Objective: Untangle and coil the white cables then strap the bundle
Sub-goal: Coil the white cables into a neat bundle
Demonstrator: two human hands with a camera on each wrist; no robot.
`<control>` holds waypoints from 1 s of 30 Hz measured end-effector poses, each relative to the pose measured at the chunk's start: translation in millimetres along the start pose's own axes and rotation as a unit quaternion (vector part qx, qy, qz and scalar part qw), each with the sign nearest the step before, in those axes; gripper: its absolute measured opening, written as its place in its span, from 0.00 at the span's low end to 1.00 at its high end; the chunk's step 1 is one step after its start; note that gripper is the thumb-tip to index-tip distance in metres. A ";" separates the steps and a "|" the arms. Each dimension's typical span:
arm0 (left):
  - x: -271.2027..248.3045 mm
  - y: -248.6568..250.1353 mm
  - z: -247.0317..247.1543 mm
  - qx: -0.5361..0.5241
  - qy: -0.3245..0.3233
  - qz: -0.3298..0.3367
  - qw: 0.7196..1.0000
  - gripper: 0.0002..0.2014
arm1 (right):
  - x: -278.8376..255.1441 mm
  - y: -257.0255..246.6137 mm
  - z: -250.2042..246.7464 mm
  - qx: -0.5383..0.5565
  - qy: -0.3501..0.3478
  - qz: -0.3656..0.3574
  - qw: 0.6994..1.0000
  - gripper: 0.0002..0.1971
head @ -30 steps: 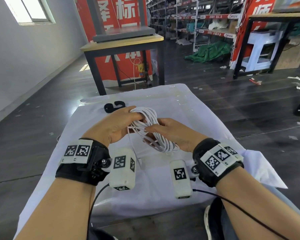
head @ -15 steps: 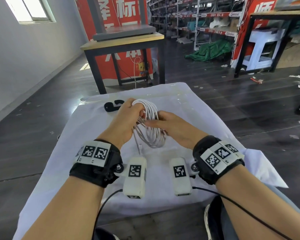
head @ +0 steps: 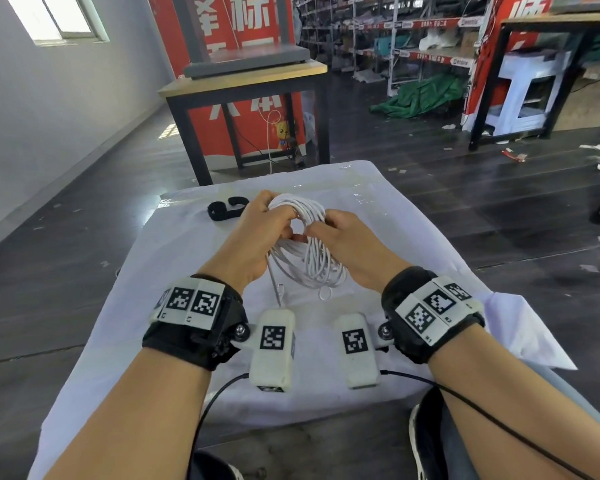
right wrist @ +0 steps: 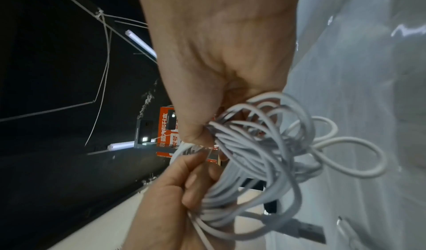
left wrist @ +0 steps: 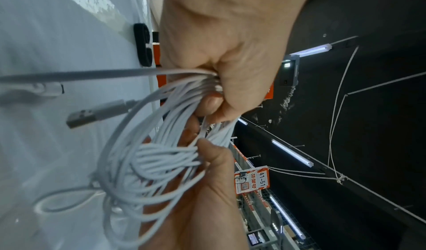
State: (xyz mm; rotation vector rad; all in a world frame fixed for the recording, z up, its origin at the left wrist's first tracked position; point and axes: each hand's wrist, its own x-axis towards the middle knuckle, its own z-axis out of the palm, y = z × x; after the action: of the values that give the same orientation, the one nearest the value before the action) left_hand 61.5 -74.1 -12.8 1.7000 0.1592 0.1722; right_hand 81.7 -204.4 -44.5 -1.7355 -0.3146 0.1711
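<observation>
The left hand (head: 257, 233) curls its fingers and thumb round one side of the coiled white cables (head: 309, 258), and the right hand (head: 343, 242) pinches the strands on the other side, so the bundle hangs between them just above the white cloth (head: 153, 306). Knuckles hide the upper loops, and which strands each finger holds cannot be made out. A USB plug (left wrist: 83, 116) and one loose loop (right wrist: 359, 155) dangle free. The black strap (head: 225, 208) lies on the cloth beyond the left hand, partly hidden by it.
</observation>
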 end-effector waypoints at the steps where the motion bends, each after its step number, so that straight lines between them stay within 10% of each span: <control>1: 1.1 0.1 -0.8 0.012 -0.003 0.000 1.000 0.04 | -0.2 -0.4 -1.4 0.006 0.000 0.002 1.000 0.06; 17: 4.5 -0.1 -29.3 -0.071 -0.159 -0.081 0.981 0.09 | -3.9 -1.9 -6.9 0.099 -0.147 0.005 0.984 0.12; 23: -1.4 -8.4 -11.4 -0.256 -0.142 -0.041 0.955 0.09 | -3.0 -2.0 -7.1 0.194 -0.071 0.005 0.978 0.16; 30: -1.2 -8.8 2.5 -0.178 -0.061 -0.041 0.981 0.08 | -1.8 -2.9 -5.0 0.277 -0.004 0.033 0.960 0.11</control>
State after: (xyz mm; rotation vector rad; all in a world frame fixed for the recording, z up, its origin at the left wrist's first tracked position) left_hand 60.7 -75.6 -21.9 1.3403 0.0991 0.0312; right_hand 81.0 -209.2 -40.8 -1.1900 -0.1889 0.2861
